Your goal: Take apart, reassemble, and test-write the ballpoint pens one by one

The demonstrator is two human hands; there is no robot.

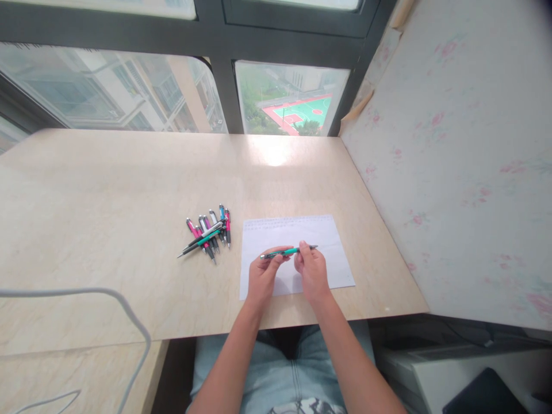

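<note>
A green pen (pixel 290 252) with dark ends is held level between my two hands, above a white sheet of paper (pixel 297 230). The fingers and thumb of my left hand (pixel 263 276) grip its left end. My right hand (pixel 313 270) pinches it near the right end, where a dark tip sticks out past the fingers. Rows of small writing run along the top of the sheet. To the left of the paper lies a loose pile of pens (pixel 209 233) in pink, green, blue, purple and silver with black grips, several crossing one another.
The pale desk (pixel 107 218) reaches back to a dark-framed window (pixel 228 92). A flowered wall (pixel 452 161) borders the right side. At lower left a white cable (pixel 125 305) arches over the desk. A dark flat object (pixel 485 394) sits at lower right.
</note>
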